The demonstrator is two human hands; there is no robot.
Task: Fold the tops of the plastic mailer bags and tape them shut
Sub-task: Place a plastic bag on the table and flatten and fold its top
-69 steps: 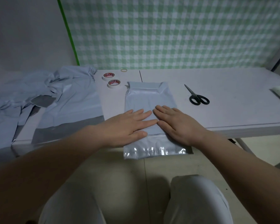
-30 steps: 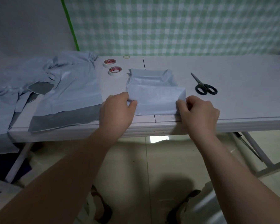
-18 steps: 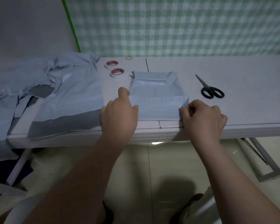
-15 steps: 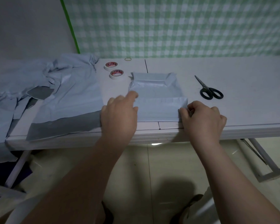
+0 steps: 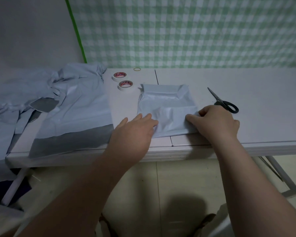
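Observation:
A pale grey mailer bag point(image 5: 166, 103) lies on the white table point(image 5: 263, 127), its near end folded up over the body. My left hand point(image 5: 135, 129) lies flat with straight fingers on the fold's left part. My right hand point(image 5: 215, 122) pinches the fold's right corner with curled fingers. Two rolls of tape point(image 5: 126, 85) sit behind and left of the bag. Black-handled scissors point(image 5: 223, 102) lie just right of it.
A pile of more grey mailer bags point(image 5: 58, 103) covers the table's left end and hangs over its edge. A rubber band point(image 5: 137, 69) lies by the checked wall. The table's front edge runs just below my wrists.
The bag's near end, which hung over the table edge, has been folded up. Since half a second ago my left hand has flattened and slid right across the fold; my right hand keeps its pinch.

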